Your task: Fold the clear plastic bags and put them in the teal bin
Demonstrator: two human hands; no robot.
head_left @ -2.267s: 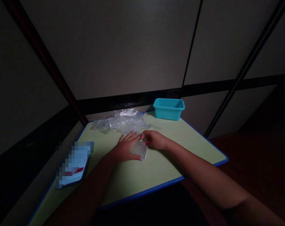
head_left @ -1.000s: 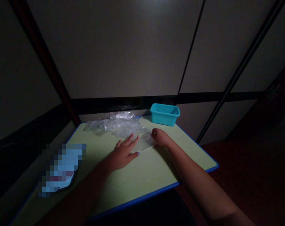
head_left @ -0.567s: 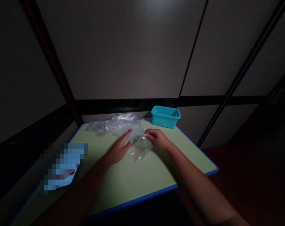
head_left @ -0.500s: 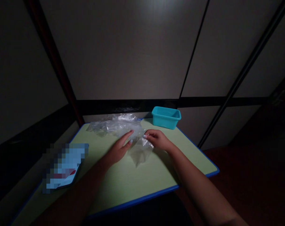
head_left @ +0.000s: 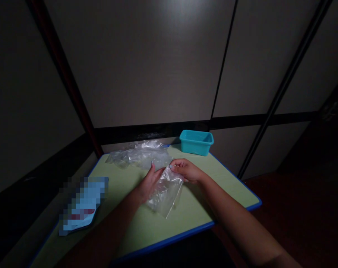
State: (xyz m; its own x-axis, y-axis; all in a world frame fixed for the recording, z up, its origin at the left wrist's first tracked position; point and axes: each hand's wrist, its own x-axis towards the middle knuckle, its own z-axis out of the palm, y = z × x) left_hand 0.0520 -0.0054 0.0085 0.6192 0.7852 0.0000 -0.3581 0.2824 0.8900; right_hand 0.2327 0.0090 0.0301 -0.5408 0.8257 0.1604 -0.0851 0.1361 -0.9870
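Observation:
A clear plastic bag (head_left: 167,193) hangs from the pinched fingers of my right hand (head_left: 185,170), its lower corner pointing toward the table's front edge. My left hand (head_left: 150,183) is turned palm inward behind the bag's left side, thumb raised and apart from the fingers. The bag covers part of the left fingers. Farther back lies a crumpled heap of clear plastic bags (head_left: 141,155), just beyond both hands.
A turquoise plastic basket (head_left: 196,144) stands at the back right of the pale green table (head_left: 193,206), which has a blue edge. At the left lies a flat, partly pixelated blue-and-white item (head_left: 86,204). Dark cabinet panels (head_left: 157,74) rise behind the table.
My right hand has lifted the bag off the table and flipped it so that it hangs toward me. My left hand has gone from lying flat to upright beside the bag.

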